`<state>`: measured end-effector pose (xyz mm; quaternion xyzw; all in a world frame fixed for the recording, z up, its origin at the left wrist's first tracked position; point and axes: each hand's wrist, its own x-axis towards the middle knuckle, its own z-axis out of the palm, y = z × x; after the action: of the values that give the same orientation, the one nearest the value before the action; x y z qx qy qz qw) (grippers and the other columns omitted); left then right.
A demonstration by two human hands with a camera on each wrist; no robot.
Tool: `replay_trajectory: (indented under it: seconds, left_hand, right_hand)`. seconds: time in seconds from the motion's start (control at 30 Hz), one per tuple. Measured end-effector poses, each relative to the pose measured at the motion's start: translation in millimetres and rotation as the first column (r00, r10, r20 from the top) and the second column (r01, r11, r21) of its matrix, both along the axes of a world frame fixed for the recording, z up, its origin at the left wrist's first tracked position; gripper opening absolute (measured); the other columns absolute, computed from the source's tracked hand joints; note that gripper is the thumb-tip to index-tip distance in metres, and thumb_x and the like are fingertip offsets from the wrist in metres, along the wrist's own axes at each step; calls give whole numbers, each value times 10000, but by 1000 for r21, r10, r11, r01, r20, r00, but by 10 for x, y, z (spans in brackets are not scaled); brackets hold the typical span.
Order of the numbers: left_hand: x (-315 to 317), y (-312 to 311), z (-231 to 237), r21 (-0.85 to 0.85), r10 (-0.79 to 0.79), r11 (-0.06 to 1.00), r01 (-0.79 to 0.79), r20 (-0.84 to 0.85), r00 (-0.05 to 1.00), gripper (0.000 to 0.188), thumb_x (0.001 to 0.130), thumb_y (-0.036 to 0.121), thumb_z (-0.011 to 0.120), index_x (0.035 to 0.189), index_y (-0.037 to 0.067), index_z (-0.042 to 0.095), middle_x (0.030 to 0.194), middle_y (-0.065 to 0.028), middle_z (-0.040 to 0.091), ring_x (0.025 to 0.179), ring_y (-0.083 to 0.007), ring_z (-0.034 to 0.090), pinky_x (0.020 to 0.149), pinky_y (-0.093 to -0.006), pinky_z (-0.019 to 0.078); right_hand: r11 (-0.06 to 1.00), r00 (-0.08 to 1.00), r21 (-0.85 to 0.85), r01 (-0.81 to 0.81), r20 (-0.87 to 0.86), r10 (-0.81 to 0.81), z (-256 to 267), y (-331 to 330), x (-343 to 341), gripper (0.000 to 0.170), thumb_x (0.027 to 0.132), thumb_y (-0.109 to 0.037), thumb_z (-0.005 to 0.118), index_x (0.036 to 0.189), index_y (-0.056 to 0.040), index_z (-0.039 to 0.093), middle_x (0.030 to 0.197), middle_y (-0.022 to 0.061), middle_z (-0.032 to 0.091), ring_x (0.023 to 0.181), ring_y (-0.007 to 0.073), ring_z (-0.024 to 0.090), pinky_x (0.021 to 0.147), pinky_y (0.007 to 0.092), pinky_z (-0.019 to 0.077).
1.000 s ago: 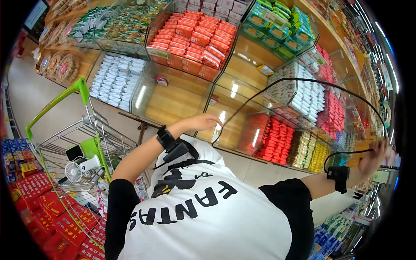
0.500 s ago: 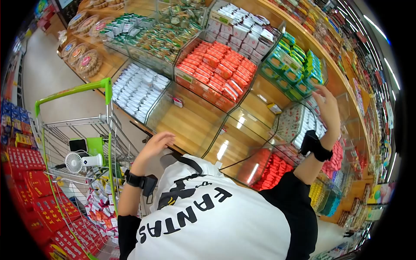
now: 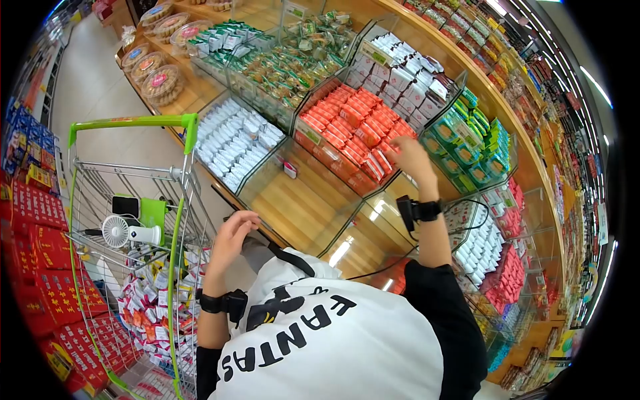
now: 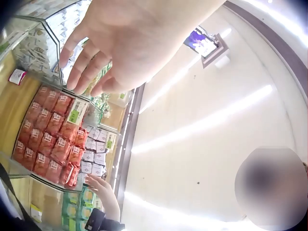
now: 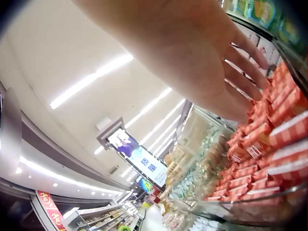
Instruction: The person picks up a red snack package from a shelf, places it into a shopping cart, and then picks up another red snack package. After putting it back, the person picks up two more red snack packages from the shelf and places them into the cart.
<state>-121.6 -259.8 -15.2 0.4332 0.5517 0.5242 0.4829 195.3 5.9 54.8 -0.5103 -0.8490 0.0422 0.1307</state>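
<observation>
My right hand (image 3: 411, 159) reaches over a bin of red snack packets (image 3: 350, 123), its fingers loosely bent. In the right wrist view its fingertips are right at the packets (image 5: 284, 103), with nothing seen in its grasp. The left hand (image 3: 232, 241) hangs near the front edge of the display, between the cart and my body. Its fingers (image 4: 84, 67) are relaxed and hold nothing. White packets (image 3: 233, 143) fill a bin in front of that hand.
A green-handled shopping cart (image 3: 133, 122) stands at the left, with many small packets (image 3: 150, 303) and a white fan (image 3: 115, 231). Clear bin walls (image 3: 327, 170) divide the wooden display. A black cable (image 3: 380, 270) runs by the right arm. Red boxes (image 3: 67, 267) lie beyond the cart.
My right hand has swung from the far right, past the green packs, to the red packets. The left hand has drawn back from over the bins toward the cart. The view has shifted left.
</observation>
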Motion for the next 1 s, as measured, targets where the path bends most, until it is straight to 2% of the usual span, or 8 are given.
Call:
replay_trajectory:
  seconds: [0.1, 0.23, 0.43, 0.53, 0.67, 0.73, 0.93, 1.0]
  left_hand:
    - [63, 30, -20, -2, -9, 1000, 9, 15, 1000, 199, 851, 70, 416, 1007, -2, 516, 890, -62, 577, 835, -135, 537, 772, -245, 401]
    - [74, 93, 19, 31, -56, 998, 57, -27, 998, 196, 847, 63, 421, 1005, -5, 515, 904, -66, 574, 836, -137, 533, 785, -249, 398]
    - [72, 153, -85, 16, -69, 997, 69, 19, 997, 192, 848, 54, 418, 1000, -20, 509, 911, -68, 563, 843, -142, 527, 774, -249, 400]
    - [67, 184, -120, 11, -100, 995, 99, 54, 994, 186, 856, 61, 421, 999, -19, 509, 896, -63, 564, 833, -138, 531, 767, -246, 406]
    - [38, 232, -106, 29, -113, 993, 113, 1, 994, 182, 863, 65, 425, 1000, -21, 508, 889, -61, 567, 827, -133, 537, 765, -245, 412]
    - [27, 247, -82, 18, -125, 992, 125, 2, 992, 181, 866, 68, 427, 1001, -20, 510, 889, -60, 569, 834, -128, 539, 771, -244, 415]
    - [13, 244, -122, 16, -145, 989, 144, 33, 989, 190, 868, 82, 424, 1004, -11, 517, 897, -65, 569, 837, -132, 539, 762, -246, 413]
    - [-2, 239, -154, 16, -152, 988, 152, 45, 987, 196, 872, 94, 417, 1008, -6, 517, 905, -66, 569, 841, -137, 535, 755, -246, 408]
  right_hand:
    - [997, 997, 37, -61, -53, 63, -280, -29, -161, 234, 686, -190, 612, 873, -51, 595, 894, 129, 567, 870, 278, 539, 748, 372, 447]
    - [997, 999, 76, 13, -30, -11, -482, -97, -289, 236, 661, -171, 629, 872, -73, 591, 858, 116, 539, 864, 284, 527, 742, 375, 451]
    - [999, 999, 23, 32, -41, -31, -618, -143, -280, 291, 644, -153, 644, 922, -99, 576, 955, 111, 486, 911, 316, 490, 743, 385, 460]
    - [996, 996, -1, 84, -33, -84, -564, -205, -296, 281, 650, -154, 649, 917, -95, 585, 948, 80, 493, 930, 273, 499, 754, 369, 447]
    - [995, 995, -21, 94, -43, -95, -519, -202, -307, 280, 640, -117, 645, 912, -88, 588, 955, 87, 503, 923, 279, 504, 760, 366, 443]
    - [995, 994, -92, 45, -92, -54, -567, -136, -244, 279, 634, -115, 649, 905, -98, 583, 967, 104, 500, 941, 315, 491, 756, 388, 453]
    - [995, 994, -70, 77, -72, -82, -494, -214, -288, 302, 617, -89, 635, 912, -102, 568, 997, 94, 502, 941, 305, 498, 749, 388, 452]
    - [995, 994, 13, 98, -44, -98, -523, -234, -306, 327, 597, -59, 634, 908, -104, 543, 988, 82, 492, 938, 298, 493, 736, 387, 454]
